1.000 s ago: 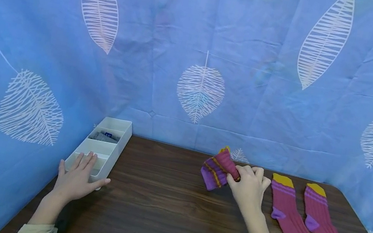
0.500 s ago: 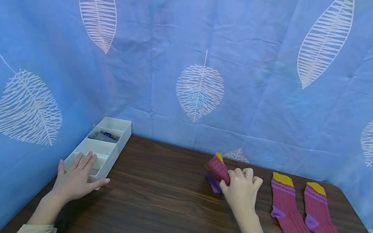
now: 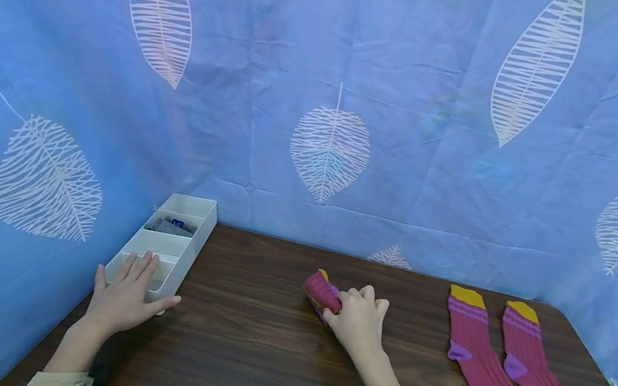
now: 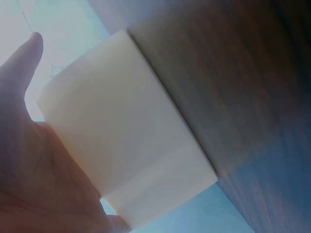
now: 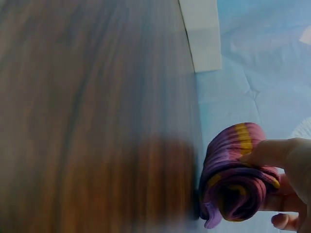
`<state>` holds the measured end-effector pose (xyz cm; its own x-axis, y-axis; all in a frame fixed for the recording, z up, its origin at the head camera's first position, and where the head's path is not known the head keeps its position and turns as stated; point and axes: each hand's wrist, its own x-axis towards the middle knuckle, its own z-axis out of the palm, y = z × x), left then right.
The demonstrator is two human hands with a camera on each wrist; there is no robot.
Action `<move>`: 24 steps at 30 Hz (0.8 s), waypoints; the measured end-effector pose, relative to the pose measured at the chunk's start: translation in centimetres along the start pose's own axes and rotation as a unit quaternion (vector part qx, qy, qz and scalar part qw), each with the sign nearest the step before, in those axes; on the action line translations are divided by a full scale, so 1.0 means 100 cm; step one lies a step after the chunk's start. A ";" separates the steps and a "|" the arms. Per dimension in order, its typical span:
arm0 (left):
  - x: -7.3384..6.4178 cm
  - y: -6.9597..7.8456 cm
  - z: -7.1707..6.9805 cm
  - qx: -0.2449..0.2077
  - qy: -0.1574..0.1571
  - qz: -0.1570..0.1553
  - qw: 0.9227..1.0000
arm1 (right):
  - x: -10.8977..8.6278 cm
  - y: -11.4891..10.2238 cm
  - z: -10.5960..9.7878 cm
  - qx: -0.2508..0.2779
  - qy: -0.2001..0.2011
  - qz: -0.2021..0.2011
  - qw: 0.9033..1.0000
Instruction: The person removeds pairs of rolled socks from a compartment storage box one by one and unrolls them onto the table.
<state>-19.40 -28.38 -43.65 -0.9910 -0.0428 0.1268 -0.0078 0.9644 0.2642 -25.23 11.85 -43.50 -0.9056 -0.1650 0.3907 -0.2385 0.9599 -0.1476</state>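
Sock roll point(image 3: 322, 290) moved left, pinched in right grip point(image 3: 359, 318); spread left grip point(image 3: 125, 300) touches box point(image 3: 190, 262) holding grey item point(image 3: 169, 226).

Blue cloth point(image 3: 273, 42) hangs behind the worktop point(image 3: 248, 362), lightly creased and printed in white — a slender leaf point(image 3: 161, 8) at 10 o'clock, a matching leaf point(image 3: 536, 67) at 2, broad leaves point(image 3: 50, 182) at 9 and 3, a rounder leaf point(image 3: 329, 148) near the centre. The worktop shows dark brown, streaked wood grain — its far corner point(image 3: 556, 323) rounded, between 3 and 4 o'clock. The light is soft and fairly even.
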 end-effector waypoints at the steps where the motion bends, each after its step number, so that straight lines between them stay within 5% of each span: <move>1: 0.000 0.000 0.000 0.000 -0.001 0.000 1.000 | 0.000 -0.002 0.000 0.001 -0.008 0.001 1.000; 9: 0.001 -0.002 -0.005 -0.021 -0.023 0.008 0.999 | -0.002 -0.014 0.001 0.018 -0.045 -0.003 0.999; 13: 0.001 0.009 -0.009 -0.018 -0.029 0.019 0.999 | -0.004 -0.015 -0.001 0.026 -0.062 -0.010 0.998; 20: 0.002 0.071 -0.024 0.002 0.007 0.069 0.998 | -0.005 -0.012 -0.007 0.055 -0.060 -0.028 0.996; 24: 0.005 0.116 -0.023 -0.006 -0.013 0.099 0.995 | -0.005 -0.010 -0.010 0.063 -0.055 -0.036 0.996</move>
<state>-19.67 -17.85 -38.35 -0.9759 0.1555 0.1532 0.1903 0.9499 0.2478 -24.19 11.18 -42.62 -0.9159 -0.2624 0.3038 -0.3399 0.9095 -0.2393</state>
